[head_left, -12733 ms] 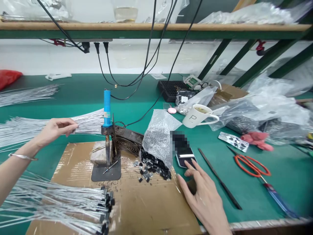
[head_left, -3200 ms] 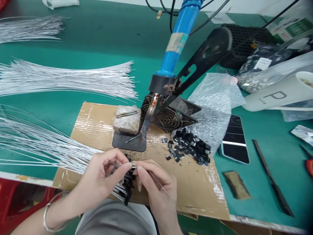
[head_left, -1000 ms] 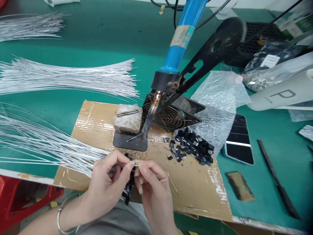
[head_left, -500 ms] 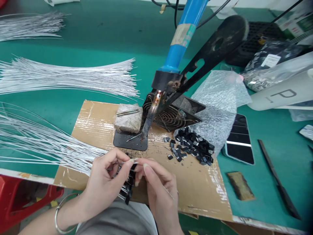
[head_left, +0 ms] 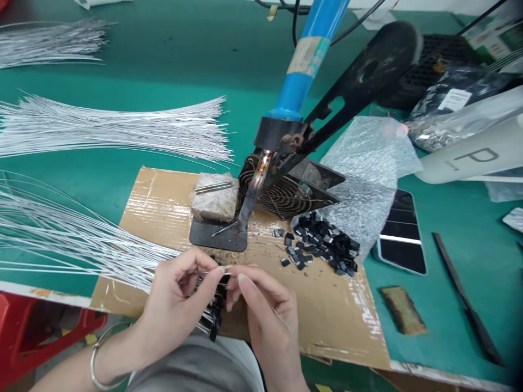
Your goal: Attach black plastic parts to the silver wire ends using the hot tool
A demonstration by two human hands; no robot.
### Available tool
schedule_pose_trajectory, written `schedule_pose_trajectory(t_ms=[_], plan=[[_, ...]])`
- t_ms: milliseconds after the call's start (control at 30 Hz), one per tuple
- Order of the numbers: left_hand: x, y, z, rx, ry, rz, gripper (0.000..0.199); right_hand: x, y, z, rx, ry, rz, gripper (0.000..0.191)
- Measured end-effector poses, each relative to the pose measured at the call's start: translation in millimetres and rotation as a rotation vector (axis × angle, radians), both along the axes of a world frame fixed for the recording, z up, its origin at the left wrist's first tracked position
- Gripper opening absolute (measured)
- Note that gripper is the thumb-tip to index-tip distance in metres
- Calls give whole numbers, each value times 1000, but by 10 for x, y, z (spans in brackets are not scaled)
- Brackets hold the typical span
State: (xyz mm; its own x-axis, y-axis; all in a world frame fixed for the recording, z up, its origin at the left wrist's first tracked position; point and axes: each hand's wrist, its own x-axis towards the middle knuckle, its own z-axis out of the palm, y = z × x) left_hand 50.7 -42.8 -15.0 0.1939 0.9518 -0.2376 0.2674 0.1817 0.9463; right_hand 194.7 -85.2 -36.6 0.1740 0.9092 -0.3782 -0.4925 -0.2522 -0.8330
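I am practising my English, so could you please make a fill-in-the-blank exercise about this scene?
The left hand and right hand handle thin wire over brown ____.
The white mug bears the letter ____.
The soldering iron's handle is ____.
In the picture, the phone lies to the ____ of the bubble wrap.

Missing words: cardboard; P; blue; right.

Left hand (head_left: 178,305), right hand (head_left: 267,313): fingers (head_left: 210,282) pinched

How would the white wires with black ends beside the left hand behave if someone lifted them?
The wires would probably flex yet spring somewhat, since some bow in smooth arcs. They may splay apart, as they fan out and no tie shows.
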Motion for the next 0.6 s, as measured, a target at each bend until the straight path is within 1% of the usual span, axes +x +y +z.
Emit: schedule_pose_trajectory(t_ms=[100, 267, 367, 533, 600], plan=[[1, 1, -3, 50, 18, 8, 25, -13, 1, -23, 15, -20, -5, 17], [-9, -16, -13, 163, 50, 9, 21, -24, 2, -114, 74, -54, -15, 7], [-22, -31, -28, 228, 80, -11, 20, -18, 5, -128, 58, -57, -17, 7], [-44, -42, -61, 300, 111, -38, 16, 1, 11, -93, 13, -34, 9, 8], [-50, -41, -66, 333, 129, -43, 15, 7, 10, -80, 17, -27, 17, 9]])
